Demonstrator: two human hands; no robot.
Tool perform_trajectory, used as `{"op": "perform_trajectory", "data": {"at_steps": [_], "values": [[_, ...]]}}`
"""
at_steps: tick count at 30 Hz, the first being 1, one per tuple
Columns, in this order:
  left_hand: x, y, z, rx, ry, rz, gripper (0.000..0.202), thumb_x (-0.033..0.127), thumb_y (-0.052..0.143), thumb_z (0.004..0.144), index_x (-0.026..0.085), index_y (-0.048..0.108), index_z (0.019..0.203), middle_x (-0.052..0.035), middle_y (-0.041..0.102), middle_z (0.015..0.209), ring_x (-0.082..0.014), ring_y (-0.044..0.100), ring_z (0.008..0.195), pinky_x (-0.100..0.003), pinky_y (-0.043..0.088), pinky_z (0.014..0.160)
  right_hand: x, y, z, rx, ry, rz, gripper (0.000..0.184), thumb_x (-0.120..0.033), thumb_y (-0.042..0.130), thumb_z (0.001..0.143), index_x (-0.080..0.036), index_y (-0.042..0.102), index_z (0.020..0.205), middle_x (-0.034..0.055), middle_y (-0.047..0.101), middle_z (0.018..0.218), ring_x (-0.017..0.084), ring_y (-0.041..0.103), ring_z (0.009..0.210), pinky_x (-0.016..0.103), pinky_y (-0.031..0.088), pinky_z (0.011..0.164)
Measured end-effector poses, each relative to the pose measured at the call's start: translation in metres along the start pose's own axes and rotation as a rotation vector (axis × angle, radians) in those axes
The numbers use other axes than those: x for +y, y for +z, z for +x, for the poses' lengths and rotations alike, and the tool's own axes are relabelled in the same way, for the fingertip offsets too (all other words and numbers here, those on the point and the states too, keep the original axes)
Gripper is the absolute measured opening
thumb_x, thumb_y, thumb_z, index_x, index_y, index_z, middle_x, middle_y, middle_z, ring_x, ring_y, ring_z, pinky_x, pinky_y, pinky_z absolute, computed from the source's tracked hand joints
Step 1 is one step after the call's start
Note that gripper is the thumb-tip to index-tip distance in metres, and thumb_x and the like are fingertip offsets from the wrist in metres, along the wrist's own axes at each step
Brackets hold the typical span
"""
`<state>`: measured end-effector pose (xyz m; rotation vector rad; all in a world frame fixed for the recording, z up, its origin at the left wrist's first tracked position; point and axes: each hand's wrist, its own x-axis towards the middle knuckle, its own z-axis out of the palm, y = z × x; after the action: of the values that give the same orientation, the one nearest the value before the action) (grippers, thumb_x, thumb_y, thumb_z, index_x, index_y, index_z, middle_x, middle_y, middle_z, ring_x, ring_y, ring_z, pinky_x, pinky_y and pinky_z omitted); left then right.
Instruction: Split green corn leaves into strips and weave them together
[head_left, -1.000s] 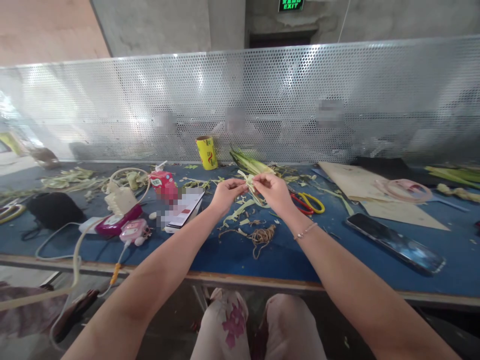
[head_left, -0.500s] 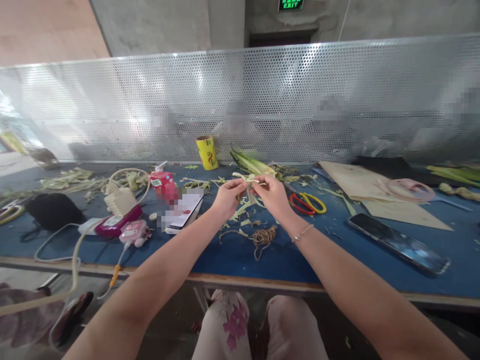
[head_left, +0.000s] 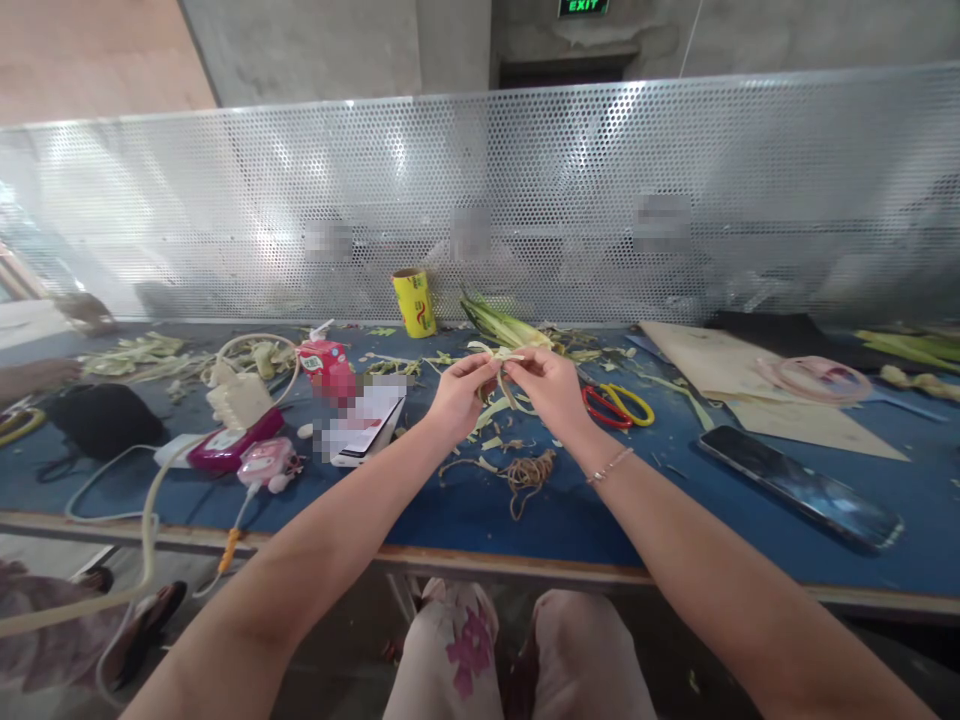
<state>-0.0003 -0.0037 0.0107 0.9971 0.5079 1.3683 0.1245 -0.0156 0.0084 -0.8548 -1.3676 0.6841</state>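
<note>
Looked partway: you had the pale strips (head_left: 504, 353) bunched between your fingers above the counter (head_left: 450, 525), ends sticking out loose, seemingly not finished off; scraps (head_left: 490, 443) lay below. Both forearms (head_left: 337, 540) angled in toward twelve o'clock, hands almost meeting. Left hand (head_left: 459, 392): grip pinched closed, thumb against fingers, on the strips. Right hand (head_left: 550, 388): same pinch, opposite side. Twine bundle (head_left: 529, 472) sat near five-thirty from your hands, scissors (head_left: 634, 405) about four, leaf stalks (head_left: 501, 324) at twelve.
</note>
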Motion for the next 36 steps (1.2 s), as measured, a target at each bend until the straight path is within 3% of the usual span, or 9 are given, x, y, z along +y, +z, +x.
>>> {"op": "perform_trajectory", "data": {"at_steps": [7, 15, 22, 29, 32, 36], "values": [[0.002, 0.003, -0.003, -0.042, 0.012, -0.005, 0.021, 0.022, 0.080, 0.056, 0.015, 0.061, 0.064, 0.0026, 0.060, 0.066, -0.0059, 0.053, 0.063, -0.021, 0.040, 0.060, 0.000, 0.002, -0.003, 0.046, -0.090, -0.050, 0.010, -0.030, 0.065, 0.070, -0.020, 0.066, 0.072, 0.0035, 0.070, 0.078, 0.018, 0.065, 0.075, 0.037, 0.053, 0.076], [0.001, 0.006, -0.005, -0.022, 0.010, 0.000, 0.021, 0.022, 0.076, 0.059, 0.014, 0.058, 0.063, 0.0024, 0.056, 0.063, -0.0047, 0.050, 0.059, -0.018, 0.037, 0.054, 0.004, 0.005, -0.003, 0.048, -0.147, -0.070, 0.016, -0.033, 0.066, 0.072, -0.018, 0.069, 0.075, 0.0048, 0.070, 0.079, 0.018, 0.065, 0.075, 0.035, 0.054, 0.073], [0.005, 0.006, -0.004, 0.028, -0.019, 0.026, 0.018, 0.023, 0.072, 0.063, 0.015, 0.057, 0.066, 0.0036, 0.055, 0.060, -0.0048, 0.047, 0.054, -0.020, 0.034, 0.052, 0.008, 0.003, -0.005, 0.030, -0.383, -0.370, 0.016, -0.026, 0.059, 0.081, -0.022, 0.073, 0.085, 0.0032, 0.061, 0.075, 0.015, 0.059, 0.069, 0.032, 0.052, 0.066], [0.011, 0.003, 0.000, 0.049, -0.044, 0.056, 0.018, 0.023, 0.067, 0.066, 0.016, 0.050, 0.064, 0.0047, 0.049, 0.055, -0.0063, 0.046, 0.050, -0.022, 0.032, 0.050, 0.011, -0.004, -0.002, -0.084, -0.653, -0.534, 0.023, -0.022, 0.051, 0.087, -0.023, 0.070, 0.100, 0.0057, 0.055, 0.086, 0.016, 0.056, 0.080, 0.035, 0.051, 0.075], [0.013, 0.001, 0.001, 0.058, -0.075, 0.062, 0.019, 0.025, 0.066, 0.068, 0.016, 0.050, 0.063, 0.0045, 0.048, 0.055, -0.0059, 0.044, 0.048, -0.022, 0.032, 0.049, 0.009, -0.008, -0.001, -0.102, -0.662, -0.561, 0.021, -0.023, 0.052, 0.087, -0.025, 0.068, 0.100, 0.0054, 0.055, 0.089, 0.017, 0.057, 0.083, 0.037, 0.052, 0.078], [0.014, 0.000, 0.002, 0.036, -0.132, 0.112, 0.020, 0.026, 0.067, 0.069, 0.015, 0.051, 0.063, 0.0036, 0.048, 0.054, -0.0061, 0.043, 0.047, -0.023, 0.032, 0.048, 0.011, -0.012, 0.004, -0.013, -0.537, -0.464, 0.016, -0.024, 0.056, 0.084, -0.023, 0.062, 0.099, 0.0054, 0.054, 0.092, 0.016, 0.057, 0.078, 0.036, 0.055, 0.072]]}}
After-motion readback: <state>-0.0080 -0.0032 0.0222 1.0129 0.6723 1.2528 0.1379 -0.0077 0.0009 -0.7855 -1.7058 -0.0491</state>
